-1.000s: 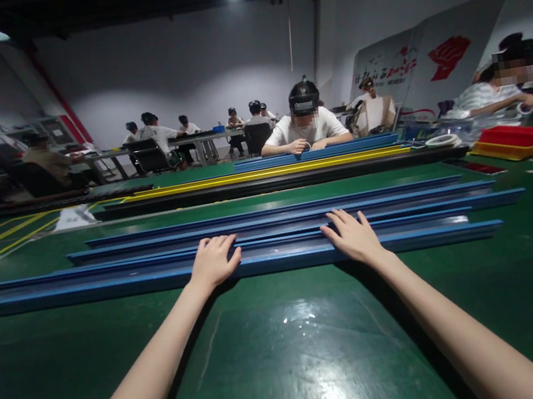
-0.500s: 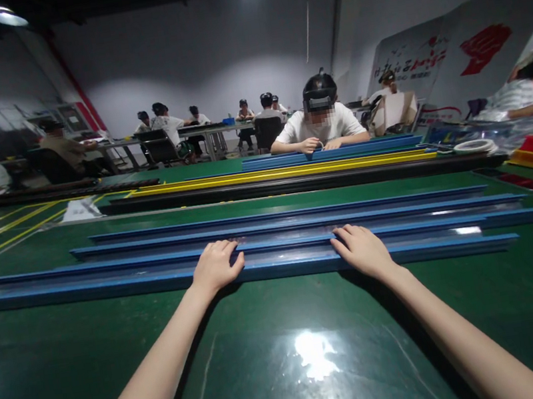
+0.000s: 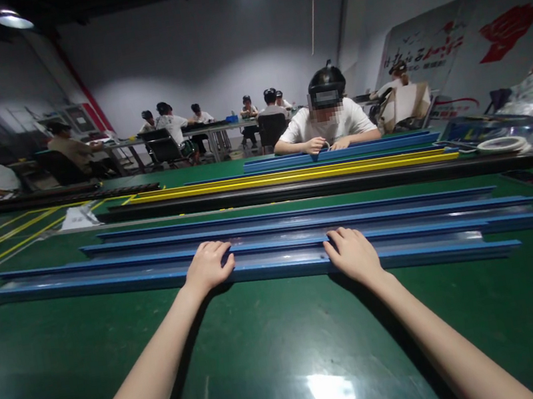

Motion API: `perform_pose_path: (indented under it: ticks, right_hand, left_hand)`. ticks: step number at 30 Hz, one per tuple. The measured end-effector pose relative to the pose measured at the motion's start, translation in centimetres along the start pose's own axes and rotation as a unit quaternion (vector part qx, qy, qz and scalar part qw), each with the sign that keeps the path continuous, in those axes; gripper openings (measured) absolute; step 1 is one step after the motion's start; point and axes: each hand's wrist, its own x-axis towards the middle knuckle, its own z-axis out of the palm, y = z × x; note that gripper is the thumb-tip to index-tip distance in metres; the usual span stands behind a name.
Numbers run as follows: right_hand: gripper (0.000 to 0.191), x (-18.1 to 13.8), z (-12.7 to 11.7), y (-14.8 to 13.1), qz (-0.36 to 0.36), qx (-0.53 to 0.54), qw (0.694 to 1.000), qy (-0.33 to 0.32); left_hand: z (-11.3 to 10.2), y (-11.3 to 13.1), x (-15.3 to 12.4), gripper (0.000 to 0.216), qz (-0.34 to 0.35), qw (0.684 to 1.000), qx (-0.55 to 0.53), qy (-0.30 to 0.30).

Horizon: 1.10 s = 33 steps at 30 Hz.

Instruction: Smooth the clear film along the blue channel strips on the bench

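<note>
Long blue channel-shaped strips lie side by side across the green table. My left hand is on the nearest blue strip, left of its middle, fingers bent over the raised blue edge and thumb pointing inward. To the right, my right hand grips the same strip in the same way, with a stretch of bare strip between the two hands. The fingertips are partly hidden behind the edge. Just beyond lie further blue strips, parallel to the nearest one.
Yellow strips and a black strip lie farther back. Opposite me a person in a cap bends over more blue strips. White rings lie at right, a white folded card at left. Several people sit behind.
The view has turned slightly left, and the background has shifted right. Both hands keep their places on the blue strip, or have moved slightly left with it.
</note>
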Motion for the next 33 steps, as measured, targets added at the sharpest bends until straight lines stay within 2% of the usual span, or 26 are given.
perform_pose_path:
  ticks: [12,19,29,33]
  right_hand:
    - [0.038,1.6,0.6,-0.6,0.001,-0.008,1.000,0.012]
    - [0.037,1.3,0.3,0.7,-0.054,0.019,0.998,-0.006]
    - [0.038,0.1,-0.2,1.7,-0.067,0.025,0.997,-0.008]
    - [0.038,-0.5,-0.5,1.7,-0.063,0.028,0.998,-0.010]
  left_hand:
    - [0.3,-1.4,1.5,0.035,-0.018,0.998,0.043,-0.035]
    - [0.1,-0.8,1.8,0.034,-0.061,0.994,0.041,-0.085]
    - [-0.4,0.9,1.4,0.038,-0.042,0.991,0.083,-0.101]
    - [-0.7,0.7,1.2,0.038,-0.034,0.991,0.064,-0.110]
